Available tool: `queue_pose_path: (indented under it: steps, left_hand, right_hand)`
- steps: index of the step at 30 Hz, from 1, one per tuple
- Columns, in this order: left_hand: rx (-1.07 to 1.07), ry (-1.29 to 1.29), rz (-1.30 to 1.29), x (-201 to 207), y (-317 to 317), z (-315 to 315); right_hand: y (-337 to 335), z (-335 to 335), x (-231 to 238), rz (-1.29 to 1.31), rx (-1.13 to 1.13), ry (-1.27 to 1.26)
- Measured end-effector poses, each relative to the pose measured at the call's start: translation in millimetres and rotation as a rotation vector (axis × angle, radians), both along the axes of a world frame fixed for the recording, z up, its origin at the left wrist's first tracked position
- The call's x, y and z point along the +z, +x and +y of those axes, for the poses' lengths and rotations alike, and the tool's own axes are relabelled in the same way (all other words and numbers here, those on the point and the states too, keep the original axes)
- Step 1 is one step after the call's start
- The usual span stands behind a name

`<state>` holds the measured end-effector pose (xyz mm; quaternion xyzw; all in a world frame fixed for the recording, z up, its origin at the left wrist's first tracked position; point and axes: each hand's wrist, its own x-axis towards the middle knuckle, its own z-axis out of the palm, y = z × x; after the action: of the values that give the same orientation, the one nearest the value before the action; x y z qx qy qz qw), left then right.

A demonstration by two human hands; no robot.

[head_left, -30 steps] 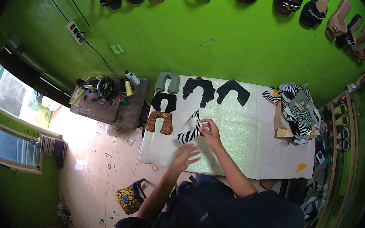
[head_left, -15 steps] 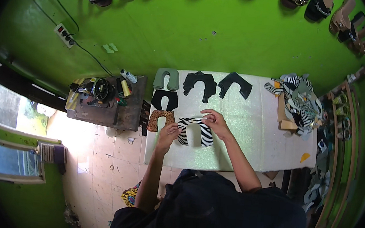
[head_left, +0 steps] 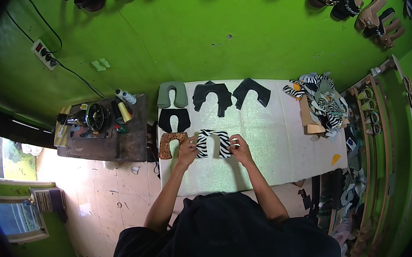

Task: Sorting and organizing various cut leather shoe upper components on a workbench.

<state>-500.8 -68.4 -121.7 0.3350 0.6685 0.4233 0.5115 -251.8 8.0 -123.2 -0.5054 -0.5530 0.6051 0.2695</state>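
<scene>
The step in hand looks to be squaring up a zebra-striped cutout [head_left: 214,133], held over the near left part of the table, with left hand [head_left: 188,152] and right hand [head_left: 240,149] nearly closed on its opposite side edges; the next move seems to call for an even grip. The pale table [head_left: 282,155] carries a leopard-print cutout [head_left: 165,147] just left and scraps [head_left: 328,108] far right, with a sewing machine [head_left: 95,118] left, before a green wall [head_left: 175,36].
</scene>
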Motion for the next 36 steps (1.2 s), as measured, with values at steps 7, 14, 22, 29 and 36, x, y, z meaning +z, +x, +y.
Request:
queue_pose_path:
  steps: [7, 14, 22, 29, 36]
  left_hand:
    - [-0.243, 0.128, 0.559, -16.4, -9.1, 36.7]
    - [-0.345, 0.018, 0.642, -38.0, -4.9, 59.1]
    - [-0.307, 0.02, 0.677, -67.5, -6.2, 52.6]
    - [-0.382, 0.013, 0.838, -73.0, 0.4, 54.7]
    - [-0.355, 0.106, 0.864, -101.4, -5.6, 51.7]
  right_hand:
    - [-28.8, 32.7, 5.9, -0.246, 0.129, 0.114]
    - [-32.8, 51.1, -46.2, -0.359, 0.161, 0.317]
    - [-40.7, 51.4, -38.5, -0.447, 0.223, 0.252]
    - [-33.8, 50.7, -53.3, -0.514, 0.269, 0.326]
    - [-38.1, 47.4, -46.1, -0.536, 0.275, 0.337]
